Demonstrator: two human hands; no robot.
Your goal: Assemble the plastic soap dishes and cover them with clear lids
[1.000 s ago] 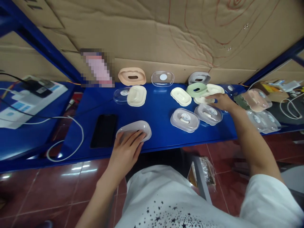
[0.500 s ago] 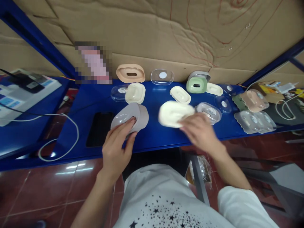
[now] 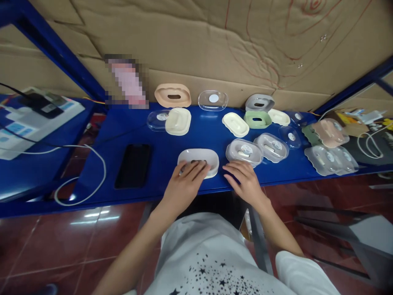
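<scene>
My left hand [image 3: 186, 184] reaches over a pale lilac-grey slotted cover [image 3: 212, 157] near the front edge of the table. Its fingers lie inside the hollow cover, around the dark slot, partly hiding it. Beneath the cover, a thin cream rim [image 3: 211, 176] shows, apparently a cream base. To the right, my right hand [image 3: 244, 180] is open with the thumb apart from the fingers and nothing in it. Its fingertips are beside a clear-lidded oval box [image 3: 238, 148] with a round label; whether they touch it I cannot tell.
Behind stand an orange slotted cover [image 3: 159, 96], a clear lid [image 3: 204, 100], a green slotted cover [image 3: 265, 122] and cream bases [image 3: 236, 125]. Another clear-lidded box [image 3: 281, 153] lies right. A black phone-like slab [image 3: 132, 166] lies left. A white cable [image 3: 105, 168] loops over the table edge.
The lilac-grey cover has moved right and down onto the table. The cream base has left my right hand. The green cover has tipped forward, exposing the grey one behind.
</scene>
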